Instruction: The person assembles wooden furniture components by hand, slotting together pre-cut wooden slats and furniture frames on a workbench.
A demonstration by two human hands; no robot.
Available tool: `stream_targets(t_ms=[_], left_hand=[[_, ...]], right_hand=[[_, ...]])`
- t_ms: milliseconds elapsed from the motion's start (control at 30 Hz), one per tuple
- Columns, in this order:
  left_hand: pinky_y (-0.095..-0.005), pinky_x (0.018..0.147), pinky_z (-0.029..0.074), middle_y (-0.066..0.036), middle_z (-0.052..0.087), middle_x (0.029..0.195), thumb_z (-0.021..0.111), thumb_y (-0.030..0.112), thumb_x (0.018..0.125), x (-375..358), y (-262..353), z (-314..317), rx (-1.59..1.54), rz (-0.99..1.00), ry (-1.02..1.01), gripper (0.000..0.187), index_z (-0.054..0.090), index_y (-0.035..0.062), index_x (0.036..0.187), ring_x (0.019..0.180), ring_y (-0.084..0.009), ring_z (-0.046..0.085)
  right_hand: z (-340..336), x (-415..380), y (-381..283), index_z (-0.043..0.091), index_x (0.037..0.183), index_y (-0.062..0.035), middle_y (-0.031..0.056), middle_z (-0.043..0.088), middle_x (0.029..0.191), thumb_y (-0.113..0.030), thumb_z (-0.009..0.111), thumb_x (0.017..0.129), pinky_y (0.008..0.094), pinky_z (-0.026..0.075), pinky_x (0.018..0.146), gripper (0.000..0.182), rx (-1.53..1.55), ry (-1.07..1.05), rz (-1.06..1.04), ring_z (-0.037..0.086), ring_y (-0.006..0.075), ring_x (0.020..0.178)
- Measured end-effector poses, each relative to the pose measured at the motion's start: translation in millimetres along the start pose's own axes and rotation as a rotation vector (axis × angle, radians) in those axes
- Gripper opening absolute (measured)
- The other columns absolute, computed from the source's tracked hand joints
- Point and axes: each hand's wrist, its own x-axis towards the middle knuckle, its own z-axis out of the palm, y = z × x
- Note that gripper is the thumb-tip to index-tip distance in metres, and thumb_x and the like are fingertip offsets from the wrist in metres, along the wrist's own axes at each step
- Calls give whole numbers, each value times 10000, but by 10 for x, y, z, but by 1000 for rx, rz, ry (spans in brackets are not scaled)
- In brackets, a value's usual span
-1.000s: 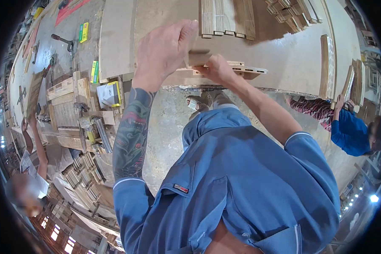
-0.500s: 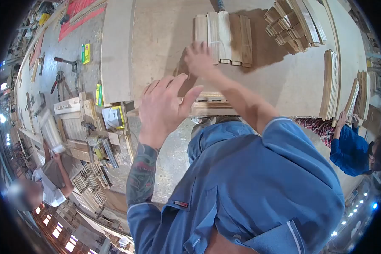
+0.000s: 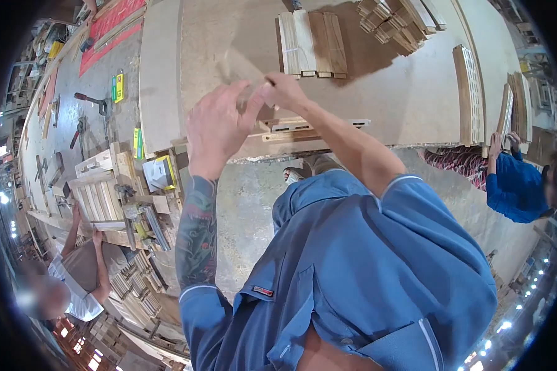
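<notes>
My right hand (image 3: 283,93) is closed around a short wooden slat (image 3: 244,65), which is smeared by motion and points up and left over the bench. Beside it is my left hand (image 3: 216,123), palm down, with its fingers stretched out and its thumb reaching toward the right hand's fingers. Just beyond both hands, a row of wooden slats (image 3: 312,43) lies side by side on the board-topped bench (image 3: 408,108). Close to the bench's near edge, below my right wrist, rest narrow slotted wooden strips (image 3: 319,126).
A heap of short slats (image 3: 393,25) lies at the far right, near a stack of slotted strips (image 3: 468,93). On the left are clamps (image 3: 99,102) and yellow-green boxes (image 3: 119,88). One person (image 3: 83,278) works at left, another (image 3: 517,185) at right.
My right hand has drawn back from beside the slat row toward my left hand and now holds a slat. The person at left has lowered a wooden piece onto the work there.
</notes>
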Motion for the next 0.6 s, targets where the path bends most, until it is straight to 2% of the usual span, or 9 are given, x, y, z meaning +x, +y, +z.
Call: stream_targets(t_ms=[67, 100, 167, 267, 333, 400, 433, 500, 600], left_hand=[[-435, 714, 542, -125, 721, 901, 547, 588, 926, -35, -36, 36, 10, 44, 60, 538, 736, 90, 1003, 831, -324, 691], [-435, 714, 542, -125, 721, 901, 547, 588, 926, -71, -44, 41, 8, 26, 57, 538, 736, 90, 1003, 831, -324, 691], [-408, 721, 527, -113, 725, 959, 538, 548, 942, -51, -29, 17, 43, -9, -6, 471, 742, 134, 1033, 858, -316, 689], [-422, 707, 519, -117, 720, 920, 488, 580, 953, -30, -15, -13, 33, -56, -76, 512, 742, 143, 1031, 838, -324, 683], [-428, 706, 516, -121, 717, 909, 474, 588, 956, -26, -29, 6, 53, -76, -85, 522, 741, 146, 1032, 839, -329, 680], [-434, 704, 513, -125, 714, 897, 460, 596, 959, -23, -33, -10, 72, -78, -100, 532, 741, 149, 1034, 839, -334, 677], [-436, 710, 513, -123, 715, 904, 454, 599, 961, -25, -28, -22, 59, -78, -106, 536, 740, 152, 1041, 848, -338, 675], [-438, 717, 512, -121, 716, 911, 449, 602, 963, -29, -34, -17, 41, -75, -121, 541, 739, 154, 1048, 856, -342, 674], [-435, 731, 515, -120, 718, 936, 444, 602, 965, -20, -31, 2, 31, -50, -58, 546, 736, 151, 1061, 871, -343, 674]], right_hand=[[-253, -290, -25, 674, 948, 4, 124, 713, 817, -245, 685, 871, 356, 544, 702, 261, 620, 37, 39, 700, 224, 805], [-330, -494, -16, 674, 948, 4, 124, 713, 817, -245, 685, 871, 356, 544, 702, 261, 616, 19, 44, 700, 224, 805], [-476, -785, 37, 697, 1008, 8, 137, 732, 860, -240, 691, 893, 335, 537, 714, 273, 296, 35, -73, 694, 189, 807], [-440, -955, 173, 691, 1081, 18, 157, 739, 917, -218, 682, 903, 357, 535, 716, 295, 392, -8, -199, 695, 201, 811], [-421, -946, 183, 692, 1099, 6, 178, 736, 965, -212, 711, 877, 365, 534, 725, 312, 340, -33, -194, 697, 232, 830], [-431, -937, 150, 698, 1065, -11, 186, 716, 933, -205, 723, 851, 393, 533, 720, 290, 190, -23, -252, 688, 315, 823], [-473, -944, 124, 698, 1065, -11, 186, 716, 933, -205, 723, 851, 393, 533, 720, 290, 192, -23, -248, 688, 315, 823], [-566, -985, 88, 698, 1019, -22, 194, 681, 894, -215, 723, 836, 427, 517, 718, 267, -53, -48, -367, 649, 382, 804], [-544, -1045, 132, 688, 992, -14, 188, 656, 879, -218, 722, 831, 447, 505, 714, 262, 61, -106, -306, 619, 402, 800]])
